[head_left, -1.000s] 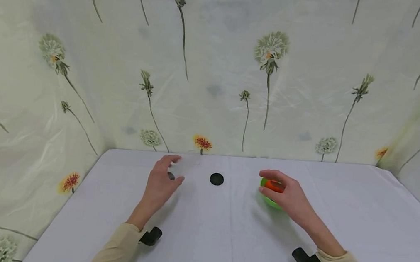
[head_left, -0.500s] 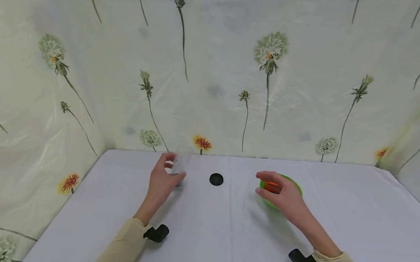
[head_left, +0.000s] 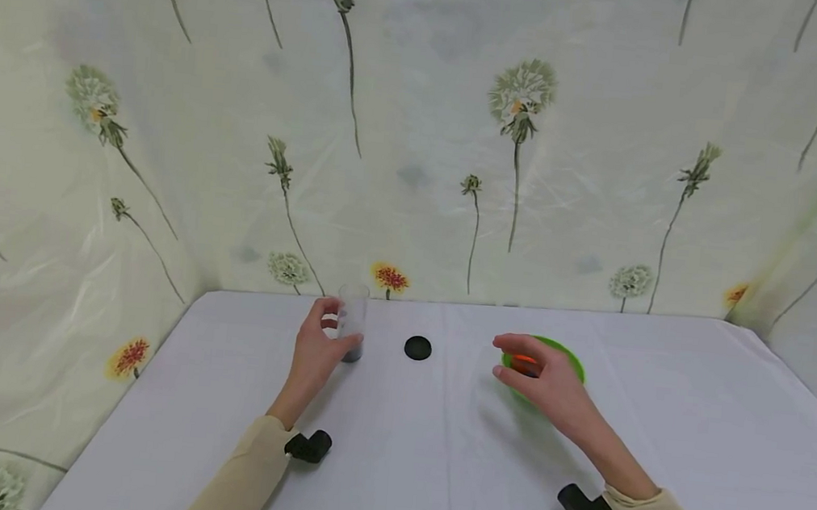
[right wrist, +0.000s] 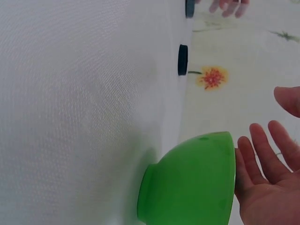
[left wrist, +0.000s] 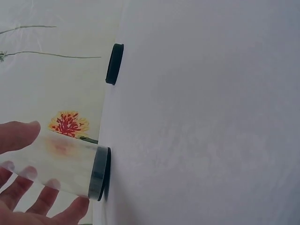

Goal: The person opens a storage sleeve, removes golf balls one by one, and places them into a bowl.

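My left hand (head_left: 317,352) holds a clear cylindrical container (head_left: 352,315) with a dark base, thumb on one side and fingers on the other. It stands upright, its base (left wrist: 100,173) at or just above the white tabletop; I cannot tell whether they touch. To its right lies a round black lid-like disc (head_left: 418,348). My right hand (head_left: 551,381) hovers over a green bowl (head_left: 570,362), thumb and fingers apart, nothing between them. An orange thing (head_left: 524,365) shows inside the bowl, mostly hidden by the hand. The right wrist view shows the bowl's outer wall (right wrist: 192,183) beside the fingers.
A white cloth (head_left: 399,449) covers the table. Behind it and along the left and right sides hangs a sheet (head_left: 420,126) printed with dandelions. Black wrist-worn pieces jut from the left sleeve (head_left: 309,446) and the right sleeve (head_left: 586,507).
The clear container was tilted in my left hand and is now upright, with its base lower. My right hand has shifted slightly left over the bowl.
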A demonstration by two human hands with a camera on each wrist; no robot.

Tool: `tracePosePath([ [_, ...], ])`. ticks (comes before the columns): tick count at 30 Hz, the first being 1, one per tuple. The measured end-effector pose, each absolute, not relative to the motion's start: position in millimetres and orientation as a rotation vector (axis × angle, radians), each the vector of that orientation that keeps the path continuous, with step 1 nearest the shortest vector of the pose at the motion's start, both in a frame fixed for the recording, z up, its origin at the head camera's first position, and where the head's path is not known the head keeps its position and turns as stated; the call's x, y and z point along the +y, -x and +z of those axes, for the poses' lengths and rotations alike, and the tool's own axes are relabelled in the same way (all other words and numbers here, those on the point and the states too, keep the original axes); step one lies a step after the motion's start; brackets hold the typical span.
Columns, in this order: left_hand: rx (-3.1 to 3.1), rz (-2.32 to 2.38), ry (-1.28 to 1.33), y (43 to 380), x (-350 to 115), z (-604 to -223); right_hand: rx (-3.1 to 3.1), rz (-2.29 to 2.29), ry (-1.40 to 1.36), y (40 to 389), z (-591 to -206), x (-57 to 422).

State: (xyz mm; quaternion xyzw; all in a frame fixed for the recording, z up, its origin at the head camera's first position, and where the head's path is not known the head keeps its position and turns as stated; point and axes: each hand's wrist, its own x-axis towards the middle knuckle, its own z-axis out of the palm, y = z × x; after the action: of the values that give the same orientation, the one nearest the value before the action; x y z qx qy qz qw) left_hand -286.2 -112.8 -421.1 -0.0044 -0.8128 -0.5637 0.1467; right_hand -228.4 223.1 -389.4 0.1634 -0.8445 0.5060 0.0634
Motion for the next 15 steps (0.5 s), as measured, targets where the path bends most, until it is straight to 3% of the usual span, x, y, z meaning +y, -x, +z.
tracePosePath([
  [15, -2.26, -1.74, 0.062, 297.9, -118.9, -429.5, -2.531, 1.549, -0.492, 227.2, -391.9, 226.5],
])
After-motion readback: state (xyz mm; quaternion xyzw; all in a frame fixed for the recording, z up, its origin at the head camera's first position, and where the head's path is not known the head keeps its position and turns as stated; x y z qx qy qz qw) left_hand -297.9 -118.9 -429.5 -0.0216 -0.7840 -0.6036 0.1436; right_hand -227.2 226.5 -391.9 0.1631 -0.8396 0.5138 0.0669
